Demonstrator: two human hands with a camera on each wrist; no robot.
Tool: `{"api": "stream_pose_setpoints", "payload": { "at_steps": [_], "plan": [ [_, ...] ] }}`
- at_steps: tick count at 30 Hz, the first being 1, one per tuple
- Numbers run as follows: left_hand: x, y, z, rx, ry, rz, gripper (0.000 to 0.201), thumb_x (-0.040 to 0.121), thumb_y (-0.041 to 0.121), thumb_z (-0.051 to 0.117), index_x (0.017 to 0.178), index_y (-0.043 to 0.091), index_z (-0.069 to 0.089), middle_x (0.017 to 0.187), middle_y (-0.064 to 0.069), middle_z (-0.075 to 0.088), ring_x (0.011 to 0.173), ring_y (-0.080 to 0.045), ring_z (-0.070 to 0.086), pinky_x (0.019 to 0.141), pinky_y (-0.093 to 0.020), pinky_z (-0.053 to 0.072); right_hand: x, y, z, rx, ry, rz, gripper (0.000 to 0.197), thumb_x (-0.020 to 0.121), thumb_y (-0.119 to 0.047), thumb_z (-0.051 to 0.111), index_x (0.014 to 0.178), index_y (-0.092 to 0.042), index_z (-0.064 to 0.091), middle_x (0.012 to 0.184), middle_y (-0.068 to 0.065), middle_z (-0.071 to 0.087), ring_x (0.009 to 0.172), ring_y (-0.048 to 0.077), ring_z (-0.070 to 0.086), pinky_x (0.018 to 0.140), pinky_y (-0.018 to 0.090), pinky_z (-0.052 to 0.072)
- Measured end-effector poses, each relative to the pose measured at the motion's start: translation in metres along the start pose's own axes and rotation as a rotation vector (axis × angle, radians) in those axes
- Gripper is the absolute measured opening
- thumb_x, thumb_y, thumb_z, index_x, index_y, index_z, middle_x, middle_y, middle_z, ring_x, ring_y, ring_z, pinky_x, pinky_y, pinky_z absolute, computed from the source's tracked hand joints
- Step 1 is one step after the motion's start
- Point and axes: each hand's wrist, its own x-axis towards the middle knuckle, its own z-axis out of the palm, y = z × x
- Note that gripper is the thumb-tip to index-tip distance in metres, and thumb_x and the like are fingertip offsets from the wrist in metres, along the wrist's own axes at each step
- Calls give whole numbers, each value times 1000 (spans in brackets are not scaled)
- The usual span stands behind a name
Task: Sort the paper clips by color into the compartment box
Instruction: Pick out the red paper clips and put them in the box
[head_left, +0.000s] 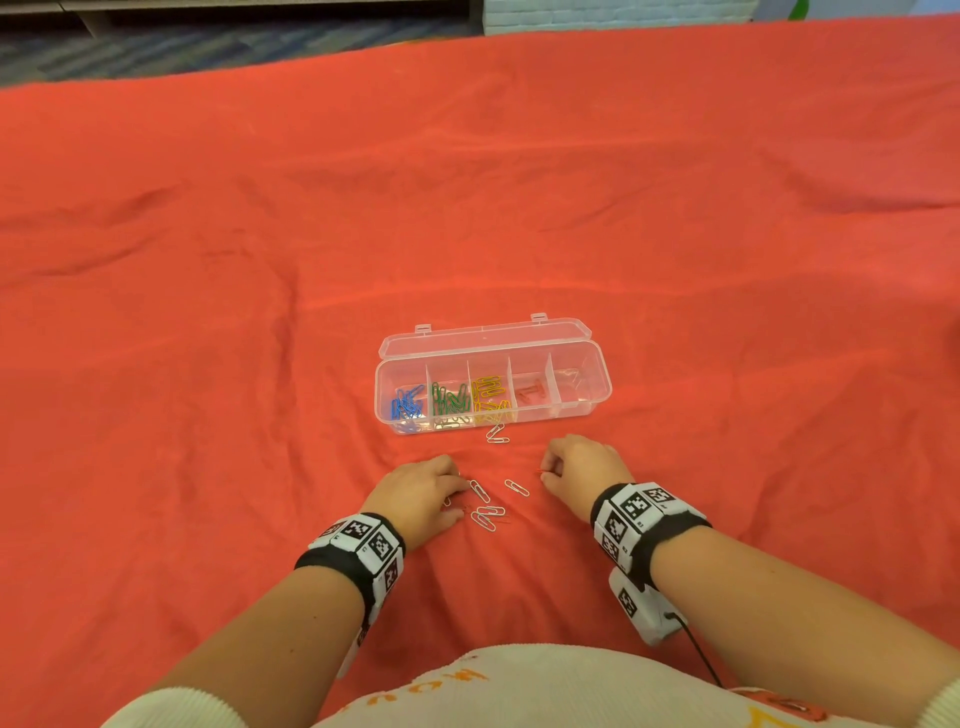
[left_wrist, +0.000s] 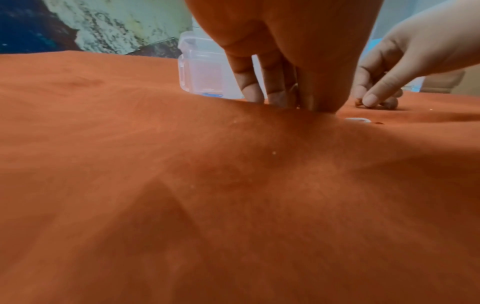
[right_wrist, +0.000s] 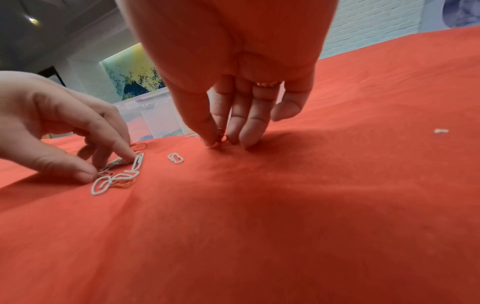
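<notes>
A clear compartment box (head_left: 582, 405) lies open on the red cloth, with blue (head_left: 406, 404), green (head_left: 450, 399), yellow (head_left: 488, 392) and red clips (head_left: 531, 391) in separate compartments. Several loose white paper clips (head_left: 517, 487) and some red ones (right_wrist: 124, 183) lie in front of it. My left hand (head_left: 457, 496) has its fingertips (right_wrist: 128, 153) and thumb down on that pile, pinching a white clip (right_wrist: 139, 159) against the cloth. To the right, my right hand (right_wrist: 221, 140) pinches a red clip (right_wrist: 224, 138) between thumb and forefinger, at cloth level.
Two white clips (head_left: 497, 434) lie just before the box's front wall. A small white scrap (right_wrist: 441, 130) sits on the cloth to the right. The red cloth (head_left: 727, 312) stretches wide on all sides, its far edge meeting carpet and a white brick wall.
</notes>
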Motion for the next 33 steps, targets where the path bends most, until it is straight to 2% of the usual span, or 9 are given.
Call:
{"api": "stream_pose_setpoints", "payload": {
  "at_steps": [4, 7, 11, 14, 19, 23, 27, 30, 33],
  "plan": [
    [-3, -2, -2, -12, 22, 16, 29, 80, 34, 60, 107, 22, 66, 105, -2, 63, 96, -25, 63, 83, -36, 52, -1, -1, -2, 7, -5, 15, 12, 84, -25, 57, 93, -21, 65, 103, -2, 63, 98, 22, 61, 92, 32, 40],
    [-4, -2, 0, 38, -5, 44, 25, 72, 42, 52, 79, 28, 71, 78, 5, 65, 71, -18, 67, 61, -25, 55, -1, -3, -4, 42, -7, 14, 12, 84, -24, 58, 92, -20, 65, 100, -1, 63, 95, 22, 61, 91, 33, 43],
    [2, -2, -2, 140, -28, 90, 12, 58, 41, 62, 59, 30, 68, 60, 12, 59, 50, -8, 61, 43, -16, 47, 2, -7, -8, 139, 0, 15, 8, 81, -26, 64, 87, -20, 66, 91, -4, 59, 91, 19, 61, 86, 32, 48],
    [7, 0, -1, 217, -13, 85, 24, 62, 42, 46, 52, 31, 65, 54, 12, 55, 42, -5, 56, 39, -14, 42, 5, -10, -14, 217, 28, 22, 8, 81, -26, 66, 86, -20, 67, 85, -5, 61, 82, 15, 58, 78, 27, 47],
    [7, 3, 2, 193, 62, 48, 29, 63, 36, 38, 52, 25, 62, 55, 9, 55, 41, -11, 56, 38, -17, 42, 13, -14, -32, 349, 125, 33, 14, 85, -23, 65, 97, -17, 69, 80, -7, 59, 77, 11, 53, 64, 16, 37],
    [5, 9, -5, -21, 129, -23, 23, 67, 33, 40, 63, 21, 59, 64, 4, 59, 54, -19, 61, 44, -25, 49, 23, -13, -41, 459, 230, 70, 15, 84, -20, 66, 98, -20, 72, 76, -6, 59, 63, 7, 52, 53, 1, 37],
    [20, 28, -35, -213, 252, -71, 5, 75, 16, 58, 75, 12, 62, 72, 1, 55, 68, -19, 55, 67, -24, 42, 30, -14, -46, 577, 278, 129, 13, 83, -21, 68, 94, -20, 75, 78, -3, 63, 70, 15, 58, 67, 17, 42],
    [37, 45, -58, -330, 360, -95, 4, 75, 6, 62, 78, 9, 63, 63, 14, 41, 67, -11, 43, 64, -13, 28, 32, -14, -49, 575, 286, 128, 15, 85, -20, 65, 97, -21, 75, 75, -5, 62, 70, 13, 57, 69, 20, 41],
    [57, 60, -71, -411, 395, -137, 14, 80, 8, 59, 91, 13, 65, 64, 14, 46, 61, -5, 43, 64, -16, 33, 33, -12, -52, 579, 279, 140, 18, 88, -18, 63, 102, -22, 74, 78, 3, 70, 66, 17, 59, 69, 26, 49]
  ]
}}
